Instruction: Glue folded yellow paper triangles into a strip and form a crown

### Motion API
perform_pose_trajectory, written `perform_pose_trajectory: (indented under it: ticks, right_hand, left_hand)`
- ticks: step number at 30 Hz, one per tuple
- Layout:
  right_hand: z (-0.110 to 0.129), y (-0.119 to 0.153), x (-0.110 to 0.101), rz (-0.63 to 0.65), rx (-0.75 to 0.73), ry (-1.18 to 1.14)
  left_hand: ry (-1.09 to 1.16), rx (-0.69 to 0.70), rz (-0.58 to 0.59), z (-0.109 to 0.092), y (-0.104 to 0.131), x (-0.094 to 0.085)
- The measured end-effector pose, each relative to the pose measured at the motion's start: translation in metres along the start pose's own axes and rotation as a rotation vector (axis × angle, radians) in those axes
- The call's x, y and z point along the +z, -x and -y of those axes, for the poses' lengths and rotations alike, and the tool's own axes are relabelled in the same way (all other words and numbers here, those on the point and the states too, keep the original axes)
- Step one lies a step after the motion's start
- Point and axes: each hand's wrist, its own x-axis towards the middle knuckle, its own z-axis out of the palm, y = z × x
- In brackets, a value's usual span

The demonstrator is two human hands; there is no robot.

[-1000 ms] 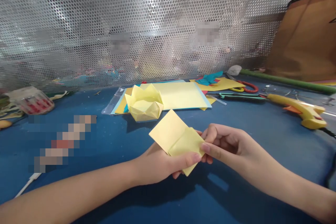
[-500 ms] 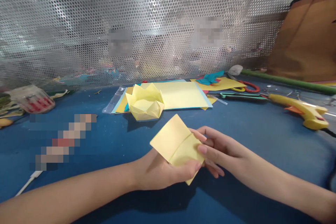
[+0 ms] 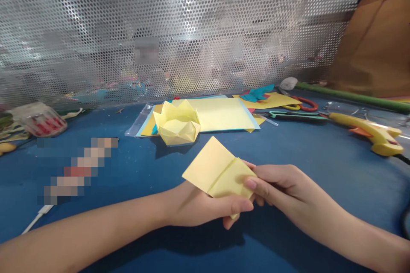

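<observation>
A folded piece of pale yellow paper point(image 3: 209, 164) is held above the blue table, with a flap creased across its right half. My left hand point(image 3: 205, 207) supports it from below, thumb along its lower edge and the other fingers mostly hidden behind. At the right corner my right hand point(image 3: 282, 185) pinches the paper between thumb and fingers. Just beyond the hands stands a yellow paper bowl shape with pointed rim point(image 3: 177, 126), in front of a stack of coloured paper sheets point(image 3: 224, 113).
To the right lie a yellow glue gun point(image 3: 368, 128), a teal-handled tool point(image 3: 297, 116), scissors point(image 3: 307, 103) and a green stem point(image 3: 349, 94). A brown bag point(image 3: 371, 47) stands behind. At left are a clear container point(image 3: 45, 121) and a white cable point(image 3: 36, 219). Perforated metal mesh point(image 3: 205, 30) closes off the back.
My right hand has closed its fingers more tightly on the paper's right corner. The paper's flap has shifted slightly right and up, and my left thumb has slid rightward.
</observation>
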Motion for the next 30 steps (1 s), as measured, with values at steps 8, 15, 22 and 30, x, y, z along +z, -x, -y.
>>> perform_pose_trajectory:
  ticks: [8, 15, 22, 30]
  right_hand:
    - [-0.0066, 0.0016, 0.0075, 0.007, -0.025, 0.030]
    - [-0.0043, 0.0002, 0.0049, 0.139, -0.011, -0.077]
    - [0.0024, 0.0044, 0.0041, 0.202, 0.071, -0.079]
    - [-0.0009, 0.0014, 0.0074, 0.034, 0.054, -0.057]
  left_hand:
    - [-0.029, 0.132, -0.034, 0.0002, 0.0048, 0.0068]
    - [-0.107, 0.143, -0.005, 0.0004, 0.0021, 0.0075]
    - [-0.162, 0.168, 0.048, 0.0003, -0.0022, 0.0060]
    - [-0.114, 0.129, -0.026, -0.0007, 0.0001, 0.0028]
